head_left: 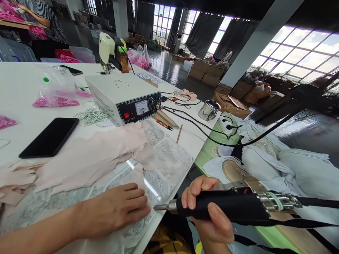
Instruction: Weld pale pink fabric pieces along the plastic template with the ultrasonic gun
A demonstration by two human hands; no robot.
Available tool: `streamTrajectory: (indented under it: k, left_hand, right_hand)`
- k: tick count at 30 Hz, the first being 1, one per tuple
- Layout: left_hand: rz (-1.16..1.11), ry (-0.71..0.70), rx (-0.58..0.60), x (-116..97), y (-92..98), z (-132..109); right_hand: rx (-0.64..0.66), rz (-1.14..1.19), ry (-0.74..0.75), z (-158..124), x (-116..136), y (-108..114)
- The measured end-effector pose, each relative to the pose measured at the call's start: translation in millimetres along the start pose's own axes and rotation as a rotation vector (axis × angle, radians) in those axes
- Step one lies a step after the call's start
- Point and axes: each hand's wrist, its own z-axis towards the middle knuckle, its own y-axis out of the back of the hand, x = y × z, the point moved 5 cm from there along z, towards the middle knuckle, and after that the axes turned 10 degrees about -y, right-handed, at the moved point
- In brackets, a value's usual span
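My right hand (209, 208) is wrapped round a black ultrasonic welding handpiece (227, 203). Its metal tip points left, close to the fingers of my left hand (116, 208). That left hand lies palm down at the table's near edge, fingers bent and close together, pressing on a small pale pink fabric piece (136, 176); the thumb is hidden. Under the fabric is a glossy marble-patterned mat (172, 158). Larger pale pink fabric sheets (92, 151) spread over the mat behind my left hand.
A white generator box (119, 91) stands behind the fabric, cables trailing right. Around it are a black phone (50, 137), orange thread snips (164, 124), rubber bands (91, 115) and a lidded glass jar (209, 110). White padded pieces (265, 165) pile up at right. A person (50, 21) sits far left.
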Motion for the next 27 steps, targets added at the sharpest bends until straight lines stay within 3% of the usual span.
streamTrajectory:
  k: [11,27]
  left_hand:
    - [0.024,-0.008,0.012,0,-0.7,0]
    - [0.052,-0.006,0.002,1,0.4,2]
  right_hand:
    - [0.084,-0.128,-0.011,-1,2,-3]
    - [0.059,-0.160,-0.038,-7,3,-10]
